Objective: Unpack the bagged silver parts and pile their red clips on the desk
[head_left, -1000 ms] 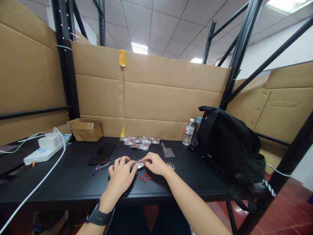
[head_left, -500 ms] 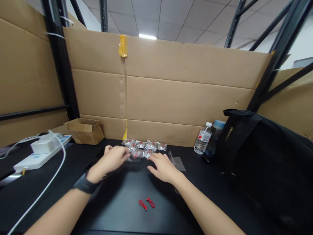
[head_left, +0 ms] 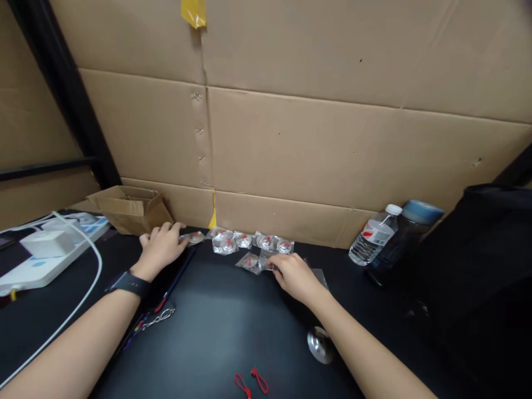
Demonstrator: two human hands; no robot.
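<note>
Clear plastic, two packets: the first, the left packet (head_left: 196, 238), a disc inside, lay at the back of the black tabletop (head_left: 199, 316), by the fingertips of the left hand (head_left: 161, 247); whether that grip held it or merely touched it could not be told. The second, the right packet (head_left: 264, 259), lay nearer the middle, its edge pinched in the grip of the right hand (head_left: 296, 276), thumb and forefinger together.

Item: one loose packet (head_left: 250, 262), red mark within, just left of the right packet. Item: a row of packets (head_left: 243, 239), with silvery discs and red marks, between the hands and farther back.

Item: metal disc (head_left: 320, 344), bare, beside the right forearm. Item: two red cord loops (head_left: 260, 380), side by side at the near edge of view.

Item: metal chain (head_left: 163, 316), right of the left forearm. Item: dark watch (head_left: 132, 284), on the left wrist.

Outlying: cardboard box (head_left: 128, 209), open, behind the left hand; white power strip (head_left: 25, 274), far left; water bottle (head_left: 373, 235), white-capped, and blue-lidded bottle (head_left: 421, 212), at right; brown cardboard wall (head_left: 316, 155), behind all.
</note>
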